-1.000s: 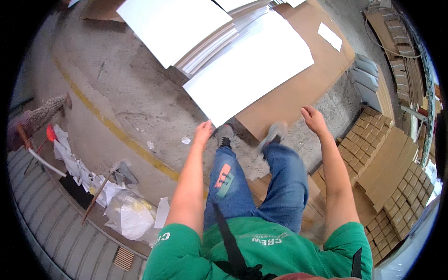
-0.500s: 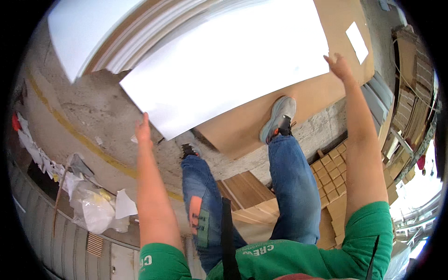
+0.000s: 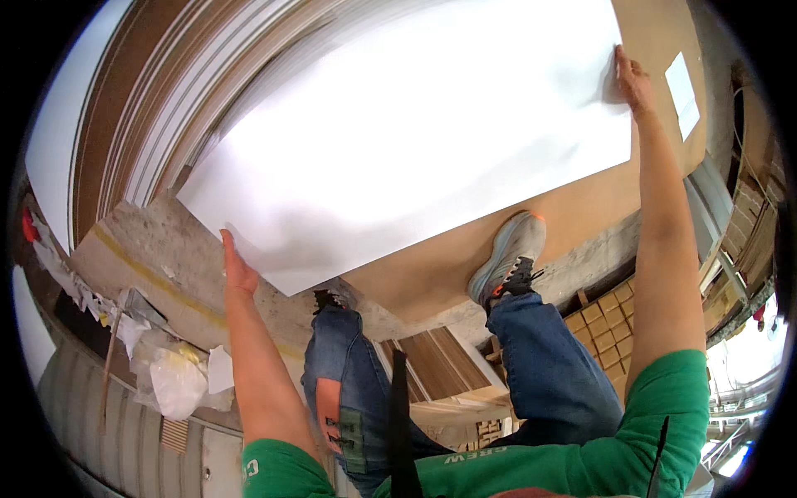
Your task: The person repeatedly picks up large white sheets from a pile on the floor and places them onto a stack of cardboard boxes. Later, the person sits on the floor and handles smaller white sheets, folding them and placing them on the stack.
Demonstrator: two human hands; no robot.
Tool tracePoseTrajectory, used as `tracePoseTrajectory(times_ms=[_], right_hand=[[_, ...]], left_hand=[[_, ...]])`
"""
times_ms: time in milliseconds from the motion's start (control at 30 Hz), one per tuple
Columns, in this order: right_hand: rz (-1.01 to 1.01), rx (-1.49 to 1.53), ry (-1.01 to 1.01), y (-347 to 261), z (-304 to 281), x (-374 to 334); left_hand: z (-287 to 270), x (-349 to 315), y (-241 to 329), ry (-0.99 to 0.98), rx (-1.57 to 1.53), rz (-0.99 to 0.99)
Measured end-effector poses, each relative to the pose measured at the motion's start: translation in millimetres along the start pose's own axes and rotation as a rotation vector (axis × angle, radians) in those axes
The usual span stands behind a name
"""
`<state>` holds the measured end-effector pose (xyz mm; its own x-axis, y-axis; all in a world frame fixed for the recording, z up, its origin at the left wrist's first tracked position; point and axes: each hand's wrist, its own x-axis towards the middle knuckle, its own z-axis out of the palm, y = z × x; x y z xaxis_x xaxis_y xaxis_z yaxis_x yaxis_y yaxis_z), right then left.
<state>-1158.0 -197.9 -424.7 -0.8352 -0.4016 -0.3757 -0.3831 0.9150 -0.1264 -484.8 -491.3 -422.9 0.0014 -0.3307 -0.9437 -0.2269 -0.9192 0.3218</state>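
Note:
A large white panel (image 3: 415,141) stretches between my two hands, tilted across the view. My left hand (image 3: 238,267) grips its left edge near the near corner, thumb pointing up along the edge; its other fingers are partly hidden. On the opposite edge, my right hand (image 3: 634,85) is closed around the side with its fingertips on the white surface. Beneath the panel lies a wide brown board (image 3: 432,290), and one of my shoes (image 3: 510,253) rests on it. A small white paper (image 3: 682,96) lies on the brown board, right of my right hand.
Many panels stand on edge in a stack (image 3: 158,91) at the upper left. Behind my legs are striped boards (image 3: 436,365) and stacked tan blocks (image 3: 602,332). Plastic bags (image 3: 178,378) and scraps lie at the lower left, by a yellow floor line (image 3: 158,278).
My hands have come onto the panel's two side edges, the right one closing on its edge. The panel appears larger and closer, and the view has shifted.

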Motion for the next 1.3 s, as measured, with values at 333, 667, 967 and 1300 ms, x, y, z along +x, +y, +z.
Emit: tracePoseTrajectory(times_ms=[333,667,967,1300], right_hand=[[0.173,0.161,0.001,-13.0,-2.4,-1.4],[0.151,0.270,-0.239,-8.7,-22.4,-26.9],[-0.074,0.230,0.020,-40.1,-28.0,-32.7],[0.291,0.033,-0.187,7.4,-79.2,-193.8]], left_hand=[[14.8,-13.6,-23.8,0.129,-0.044,0.044],[-13.9,-97.6,-84.4,0.211,0.104,-0.026],[-24.8,-105.7,-33.4,0.197,0.081,-0.207],[-103.2,-185.8,16.2,0.163,0.139,0.031]])
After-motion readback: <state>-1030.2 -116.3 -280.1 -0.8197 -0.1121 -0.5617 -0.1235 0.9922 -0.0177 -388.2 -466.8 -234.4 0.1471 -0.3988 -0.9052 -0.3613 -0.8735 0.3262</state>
